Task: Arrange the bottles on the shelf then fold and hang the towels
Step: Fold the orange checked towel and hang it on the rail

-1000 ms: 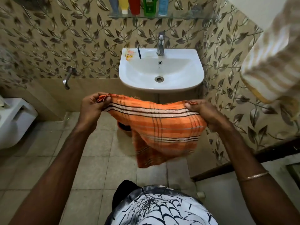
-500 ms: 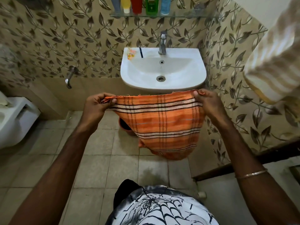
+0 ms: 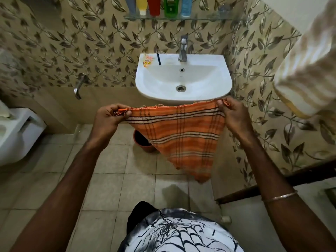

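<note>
An orange checked towel (image 3: 183, 135) hangs folded in front of me, stretched by its top edge just below the sink. My left hand (image 3: 107, 120) pinches its left top corner and my right hand (image 3: 232, 117) pinches the right one. The lower end tapers down to the right over the floor. Several bottles (image 3: 158, 6) stand side by side on the glass shelf (image 3: 205, 18) above the tap. A cream striped towel (image 3: 307, 73) hangs at the upper right, close to the camera and blurred.
A white sink (image 3: 183, 79) with a tap (image 3: 182, 49) is fixed to the leaf-patterned wall. A toilet (image 3: 16, 135) stands at the left, a wall tap (image 3: 79, 86) between. A brown bucket (image 3: 141, 140) sits on the tiled floor under the sink. A dark ledge (image 3: 291, 179) runs at right.
Both hands have lifted the orange towel and pulled its top edge taut and wider. The hanging part has straightened into a flat panel tapering to the lower right.
</note>
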A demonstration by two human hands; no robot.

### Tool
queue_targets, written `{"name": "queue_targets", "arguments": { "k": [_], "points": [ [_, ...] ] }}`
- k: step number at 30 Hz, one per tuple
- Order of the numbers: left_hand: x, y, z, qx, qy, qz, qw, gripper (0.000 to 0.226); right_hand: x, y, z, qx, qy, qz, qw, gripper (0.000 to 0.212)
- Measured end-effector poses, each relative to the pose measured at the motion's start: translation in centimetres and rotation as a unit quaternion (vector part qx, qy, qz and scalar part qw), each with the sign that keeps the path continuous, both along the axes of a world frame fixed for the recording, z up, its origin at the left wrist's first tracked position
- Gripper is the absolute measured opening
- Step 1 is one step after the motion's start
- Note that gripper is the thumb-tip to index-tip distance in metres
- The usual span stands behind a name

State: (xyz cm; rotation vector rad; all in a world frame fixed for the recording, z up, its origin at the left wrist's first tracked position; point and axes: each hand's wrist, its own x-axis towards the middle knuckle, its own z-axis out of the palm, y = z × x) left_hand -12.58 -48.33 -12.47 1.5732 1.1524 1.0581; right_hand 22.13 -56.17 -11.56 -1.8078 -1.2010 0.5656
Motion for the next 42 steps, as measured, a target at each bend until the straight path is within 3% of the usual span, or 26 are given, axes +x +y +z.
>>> {"name": "queue_targets", "arguments": {
  "k": [5, 10, 15, 22, 26, 29, 32, 37, 39, 42],
  "points": [
    [-0.1, 0.3, -0.4, -0.012, -0.028, 0.018, 0.999, 0.014, 0.1, -0.3, -1.1, -0.076, 0.024, 0.019, 0.997, 0.028],
    [-0.3, 0.5, -0.3, -0.009, -0.006, -0.004, 1.0, 0.011, 0.1, -0.3, -0.5, -0.032, -0.008, -0.013, 0.999, 0.025],
    [0.0, 0.4, -0.4, -0.035, -0.047, 0.014, 0.998, 0.021, 0.2, -0.4, -1.5, -0.06, -0.006, -0.007, 0.998, 0.032],
    [-0.4, 0.4, -0.8, -0.045, -0.015, -0.004, 0.999, 0.015, 1.4, -0.8, -0.9, -0.035, 0.021, -0.003, 0.999, 0.022],
    [-0.4, 0.4, -1.3, -0.077, -0.055, 0.022, 0.995, 0.006, 2.2, -1.3, -1.3, -0.011, 0.03, 0.048, 0.998, 0.01],
    [-0.7, 0.7, -1.3, -0.083, -0.056, 0.039, 0.994, 0.006, 2.8, -1.4, -1.3, 0.001, 0.053, 0.092, 0.994, 0.022],
    [-0.5, 0.5, -1.2, -0.076, -0.05, 0.025, 0.996, 0.007, 2.8, -1.3, -1.7, -0.014, -0.042, 0.081, 0.996, 0.031],
    [0.1, -0.6, -1.2, -0.065, -0.032, -0.024, 0.997, 0.009, 1.5, -1.1, -2.0, -0.03, -0.196, -0.072, 0.978, 0.013],
    [0.3, -1.2, -1.0, -0.063, -0.032, -0.063, 0.996, 0.012, 1.2, -0.7, -2.6, -0.049, -0.132, -0.095, 0.985, 0.012],
    [0.6, -1.9, -0.9, -0.056, -0.016, -0.125, 0.99, 0.018, 0.8, 0.4, -3.7, -0.072, 0.101, -0.113, 0.986, 0.011]
  ]
}}
